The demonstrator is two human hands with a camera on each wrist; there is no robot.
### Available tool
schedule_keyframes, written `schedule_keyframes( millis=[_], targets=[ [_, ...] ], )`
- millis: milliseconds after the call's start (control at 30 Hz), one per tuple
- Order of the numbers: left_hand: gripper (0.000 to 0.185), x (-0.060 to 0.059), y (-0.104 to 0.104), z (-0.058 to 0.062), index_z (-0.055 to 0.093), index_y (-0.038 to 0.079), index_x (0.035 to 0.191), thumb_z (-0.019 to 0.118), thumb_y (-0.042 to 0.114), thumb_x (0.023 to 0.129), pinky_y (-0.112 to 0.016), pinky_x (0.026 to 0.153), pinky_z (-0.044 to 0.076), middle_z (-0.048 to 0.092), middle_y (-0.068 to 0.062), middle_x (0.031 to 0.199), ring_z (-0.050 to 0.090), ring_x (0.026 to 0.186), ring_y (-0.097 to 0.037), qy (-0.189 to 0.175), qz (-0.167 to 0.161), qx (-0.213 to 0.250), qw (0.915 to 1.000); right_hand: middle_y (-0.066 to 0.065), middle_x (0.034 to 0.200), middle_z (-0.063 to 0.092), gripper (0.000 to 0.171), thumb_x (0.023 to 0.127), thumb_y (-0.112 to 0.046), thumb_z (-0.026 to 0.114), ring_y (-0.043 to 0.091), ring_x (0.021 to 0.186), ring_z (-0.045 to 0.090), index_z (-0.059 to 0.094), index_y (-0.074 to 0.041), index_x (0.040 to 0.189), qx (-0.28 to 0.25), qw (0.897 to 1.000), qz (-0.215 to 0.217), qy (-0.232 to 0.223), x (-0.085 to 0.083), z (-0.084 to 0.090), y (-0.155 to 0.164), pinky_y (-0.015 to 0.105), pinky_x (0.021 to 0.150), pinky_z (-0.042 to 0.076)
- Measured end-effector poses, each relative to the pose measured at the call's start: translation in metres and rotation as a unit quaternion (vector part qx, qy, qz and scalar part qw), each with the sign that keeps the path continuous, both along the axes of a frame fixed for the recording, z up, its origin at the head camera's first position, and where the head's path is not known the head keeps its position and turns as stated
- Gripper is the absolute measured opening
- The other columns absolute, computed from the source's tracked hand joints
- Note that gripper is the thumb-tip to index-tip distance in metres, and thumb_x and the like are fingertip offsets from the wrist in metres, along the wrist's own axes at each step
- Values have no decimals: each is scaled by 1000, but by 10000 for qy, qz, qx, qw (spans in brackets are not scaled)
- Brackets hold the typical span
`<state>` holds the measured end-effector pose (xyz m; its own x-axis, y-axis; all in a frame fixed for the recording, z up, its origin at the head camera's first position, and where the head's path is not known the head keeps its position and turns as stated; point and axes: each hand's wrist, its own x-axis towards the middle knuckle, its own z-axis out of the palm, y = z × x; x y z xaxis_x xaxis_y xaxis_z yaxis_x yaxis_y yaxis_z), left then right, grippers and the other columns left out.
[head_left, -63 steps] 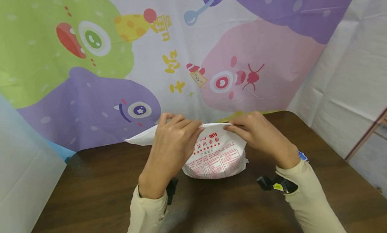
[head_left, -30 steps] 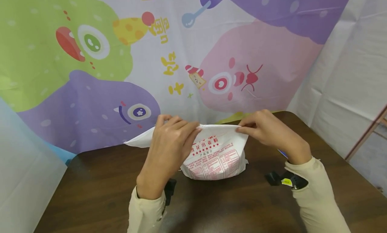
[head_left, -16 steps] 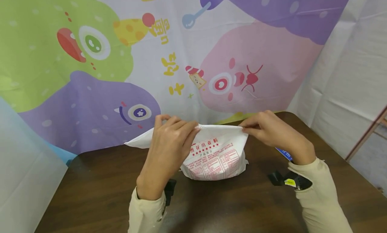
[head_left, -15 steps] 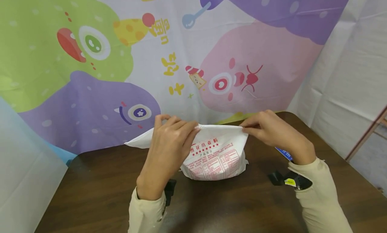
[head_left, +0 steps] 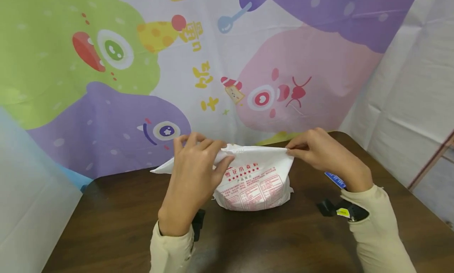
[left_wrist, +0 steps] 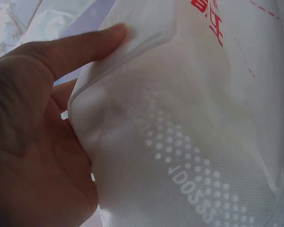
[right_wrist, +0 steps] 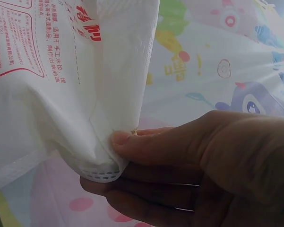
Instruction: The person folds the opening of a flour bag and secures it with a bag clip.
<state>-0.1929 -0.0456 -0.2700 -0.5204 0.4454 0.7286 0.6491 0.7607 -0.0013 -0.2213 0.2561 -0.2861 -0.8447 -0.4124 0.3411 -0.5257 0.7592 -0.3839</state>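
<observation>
A white flour bag with red print stands on the table in the head view, its top edge drawn up and partly folded. At the left of that edge is my left hand, holding the folded top with the thumb in front and the fingers behind. The left wrist view shows the thumb lying on the bag's flap; the other fingertips are hidden. My right hand pinches the top right corner. Thumb and fingers of the right hand meet on the bag's corner in the right wrist view.
A blue flat item with white marks lies on the brown table, partly behind the right wrist. A cartoon-printed cloth hangs behind the table. White sheets hang at the sides.
My right hand has slid right along the bag's top edge to its corner, uncovering the blue item. The left thumb has come away from the fingers a little, and that hand has shifted slightly left.
</observation>
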Motion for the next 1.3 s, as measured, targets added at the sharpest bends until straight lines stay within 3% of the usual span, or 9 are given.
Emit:
schedule_keyframes(
  millis=[233, 700, 900, 1067, 1300],
  targets=[
    [9, -4, -1, -2, 75, 11, 89, 79, 19, 85, -43, 80, 38, 73, 0, 80, 60, 80, -24, -146, -50, -162, 9998, 0, 85, 75, 9, 85, -5, 76, 10, 65, 57, 80, -9, 92, 14, 10000, -39, 33, 0, -1, 0, 30, 60, 49],
    [3, -8, -1, -2, 72, 9, 85, 73, 9, 87, -42, 78, 40, 68, 0, 71, 59, 73, -21, 90, -383, -103, 9992, -1, 87, 74, 12, 87, -6, 75, 11, 63, 54, 79, -8, 98, 1, 9999, 7, -115, 4, 3, 2, 28, 56, 45],
    [7, -8, 0, -2, 76, 8, 93, 74, 7, 87, -40, 75, 41, 71, -1, 75, 59, 72, -21, 104, -424, -109, 9990, 2, 92, 75, 16, 87, -8, 75, 14, 75, 66, 78, -6, 103, -39, 9996, -91, -264, 10, 4, 2, 37, 70, 56],
    [3, -8, 2, -1, 74, 8, 86, 72, 6, 86, -40, 74, 41, 67, 0, 70, 57, 70, -20, 115, -437, -133, 9989, 8, 99, 75, 22, 87, -5, 74, 24, 93, 72, 75, -3, 109, -114, 9998, -143, -19, 17, 6, 1, 49, 84, 55],
    [9, -9, 0, -2, 70, 9, 78, 74, 5, 85, -40, 73, 41, 59, 1, 61, 54, 66, -20, 136, -372, -193, 9990, 3, 100, 74, 26, 83, -1, 76, 21, 93, 70, 73, -9, 108, -119, 9979, 1, 634, 23, 3, 2, 46, 85, 54]
  ],
)
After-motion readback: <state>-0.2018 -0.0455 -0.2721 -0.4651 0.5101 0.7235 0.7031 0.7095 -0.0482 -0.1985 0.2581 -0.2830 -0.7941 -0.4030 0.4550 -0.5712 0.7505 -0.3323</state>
